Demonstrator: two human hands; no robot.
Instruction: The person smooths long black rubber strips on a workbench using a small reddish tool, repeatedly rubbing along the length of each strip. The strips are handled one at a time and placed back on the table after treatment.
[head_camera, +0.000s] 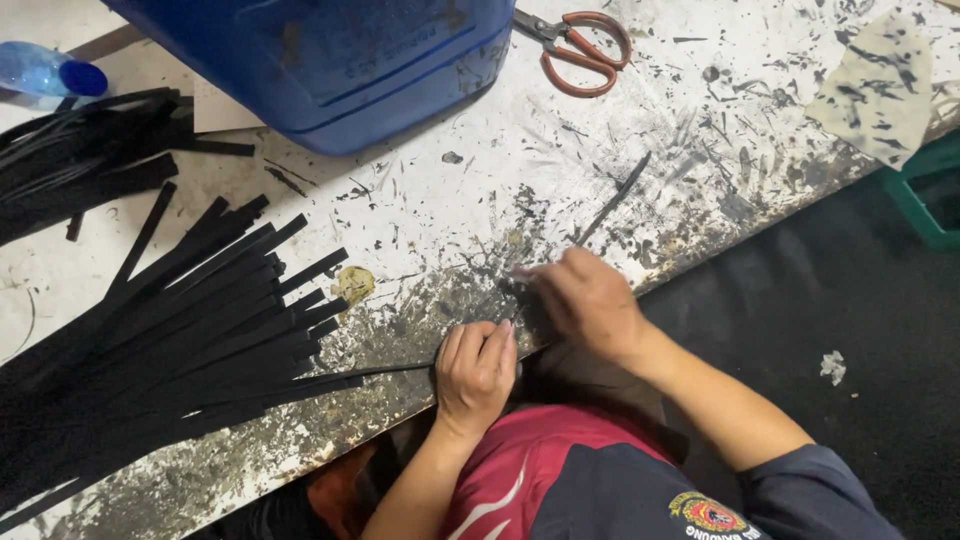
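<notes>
Head view looked down on a white worktable (470, 190) smeared and speckled with black marks, its near edge running diagonally from lower left to upper right. At that edge the left hand (474, 372) was curled into a loose fist, thumb side up, gripping the end of a thin black strip (375, 372) that ran leftward along the table toward a fanned pile of black strips (170, 340). The right hand (588, 300) lay just beyond it, knuckles up, fingers bent and pinched together at the tabletop; a narrow dark sliver (612, 203) stretched from those fingertips diagonally up to the right across the stained surface. Whether the fingers actually gripped that sliver could not be told, as the hand covered the spot. The two hands were close together but apart.

A second heap of black strips (80, 160) lay at the far left. Behind it a clear bottle with a blue cap (50, 72) rested on its side. A large blue plastic container (340, 60) stood at the far side of the table, and red-handled scissors (580, 50) lay just to its right. A scrap of spotted paper (875, 85) sat near the right corner, with a green crate (925, 195) below the table edge there.
</notes>
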